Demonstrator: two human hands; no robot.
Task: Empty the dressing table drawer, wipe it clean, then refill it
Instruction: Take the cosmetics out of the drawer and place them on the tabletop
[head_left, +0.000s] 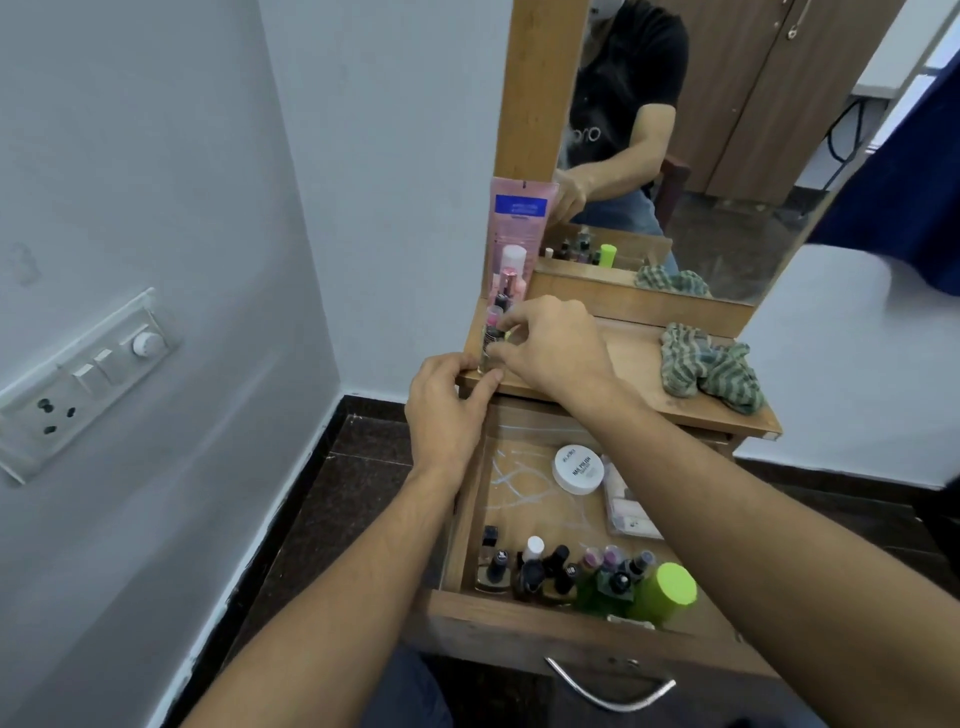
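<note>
While drawer stands open | bottle pinched in right hand fingers

Bare forearms; the mirror shows my black short-sleeved T-shirt with pale lettering, and blue jeans.

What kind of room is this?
Probably a bedroom or dressing corner at home. There is a wooden dressing table with a mirror, and its open drawer holds nail polish bottles.
</note>
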